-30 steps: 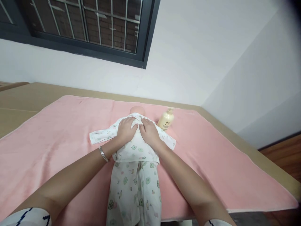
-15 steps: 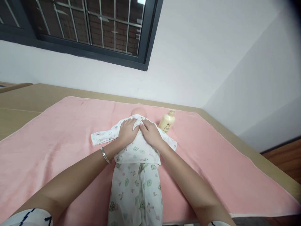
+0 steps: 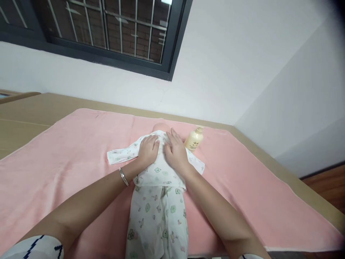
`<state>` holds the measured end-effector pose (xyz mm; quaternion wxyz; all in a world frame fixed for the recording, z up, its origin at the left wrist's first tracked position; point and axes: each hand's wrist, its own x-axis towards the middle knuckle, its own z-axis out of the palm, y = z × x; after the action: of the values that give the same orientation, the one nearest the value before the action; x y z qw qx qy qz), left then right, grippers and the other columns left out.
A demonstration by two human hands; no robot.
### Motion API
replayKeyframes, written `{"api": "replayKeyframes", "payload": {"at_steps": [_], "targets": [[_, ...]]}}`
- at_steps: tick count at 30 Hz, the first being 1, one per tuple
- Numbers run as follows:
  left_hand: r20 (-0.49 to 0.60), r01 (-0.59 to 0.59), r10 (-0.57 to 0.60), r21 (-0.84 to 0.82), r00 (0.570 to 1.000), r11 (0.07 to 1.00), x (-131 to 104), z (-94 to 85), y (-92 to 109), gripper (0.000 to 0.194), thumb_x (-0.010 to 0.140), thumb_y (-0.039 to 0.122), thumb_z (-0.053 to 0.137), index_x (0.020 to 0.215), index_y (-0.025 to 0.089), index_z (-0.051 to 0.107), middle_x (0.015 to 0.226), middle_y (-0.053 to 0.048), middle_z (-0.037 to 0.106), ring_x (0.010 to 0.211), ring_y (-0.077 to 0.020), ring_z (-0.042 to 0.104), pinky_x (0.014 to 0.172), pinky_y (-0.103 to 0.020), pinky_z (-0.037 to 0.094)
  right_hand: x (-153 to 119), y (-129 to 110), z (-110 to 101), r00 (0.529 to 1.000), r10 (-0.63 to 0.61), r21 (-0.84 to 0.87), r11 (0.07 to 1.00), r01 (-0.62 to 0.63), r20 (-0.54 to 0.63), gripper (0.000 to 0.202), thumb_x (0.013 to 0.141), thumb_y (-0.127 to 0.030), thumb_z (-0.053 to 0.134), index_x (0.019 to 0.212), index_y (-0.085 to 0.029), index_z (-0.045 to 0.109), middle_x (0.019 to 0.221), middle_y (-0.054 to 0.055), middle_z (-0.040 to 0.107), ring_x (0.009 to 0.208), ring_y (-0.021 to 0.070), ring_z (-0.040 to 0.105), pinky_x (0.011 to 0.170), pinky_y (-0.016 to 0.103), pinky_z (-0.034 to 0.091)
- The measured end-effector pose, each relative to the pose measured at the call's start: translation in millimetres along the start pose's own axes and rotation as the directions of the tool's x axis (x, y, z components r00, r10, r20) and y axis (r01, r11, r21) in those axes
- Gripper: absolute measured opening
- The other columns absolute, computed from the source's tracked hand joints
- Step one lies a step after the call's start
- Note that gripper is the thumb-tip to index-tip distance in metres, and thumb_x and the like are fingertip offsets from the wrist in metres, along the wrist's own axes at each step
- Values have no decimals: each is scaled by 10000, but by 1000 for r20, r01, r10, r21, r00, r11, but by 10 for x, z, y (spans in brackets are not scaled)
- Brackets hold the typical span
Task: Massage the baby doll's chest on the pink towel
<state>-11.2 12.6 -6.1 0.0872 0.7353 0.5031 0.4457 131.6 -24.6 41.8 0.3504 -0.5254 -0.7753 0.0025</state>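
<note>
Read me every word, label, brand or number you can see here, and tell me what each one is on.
Nothing can be read for certain.
Bottle: dark lettering on its front, too small and blurred to read.
Shirt and trousers: small printed pictures; no words can be made out.

One left hand (image 3: 148,151) and one right hand (image 3: 176,153) made two; there was one bracelet (image 3: 123,176). One blanket (image 3: 242,208) on one table (image 3: 37,111) bore one doll (image 3: 161,126), one top (image 3: 159,177) with two sleeves (image 3: 121,155), one pair of trousers (image 3: 155,216) and, near its far edge, one bottle (image 3: 194,139). Beyond the table's far edge was one window (image 3: 113,36).
</note>
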Motion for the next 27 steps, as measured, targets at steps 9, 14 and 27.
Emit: {"api": "replayKeyframes", "payload": {"at_steps": [9, 14, 27], "targets": [[37, 34, -34, 0, 999, 999, 15, 5, -9, 409, 934, 266, 436, 1268, 132, 631, 1334, -129, 650, 1292, -286, 552, 1148, -468, 382, 38, -33, 33, 987, -1, -15, 1000, 3, 159, 456, 949, -189, 421, 1367, -119, 588, 1524, 150, 460, 1452, 253, 376, 1210, 441, 286], [44, 35, -35, -3, 998, 999, 20, -13, 13, 414, 922, 273, 459, 1263, 116, 635, 1343, -144, 642, 1289, -295, 552, 1159, -463, 365, 77, 47, 95, 986, 48, -7, 999, -47, 160, 446, 964, -196, 424, 1371, -114, 586, 1518, 154, 467, 1450, 247, 381, 1219, 442, 256], [164, 228, -171, -440, 971, 869, 97, -253, 455, 481, 925, 447, 465, 1316, 208, 611, 1508, -92, 511, 1489, -272, 323, 1260, -496, 95, 208, 80, -522, 988, 123, 196, 971, -140, 94, 445, 967, -355, 486, 1346, -159, 614, 1438, 112, 567, 1379, 245, 486, 1162, 397, 365]]}}
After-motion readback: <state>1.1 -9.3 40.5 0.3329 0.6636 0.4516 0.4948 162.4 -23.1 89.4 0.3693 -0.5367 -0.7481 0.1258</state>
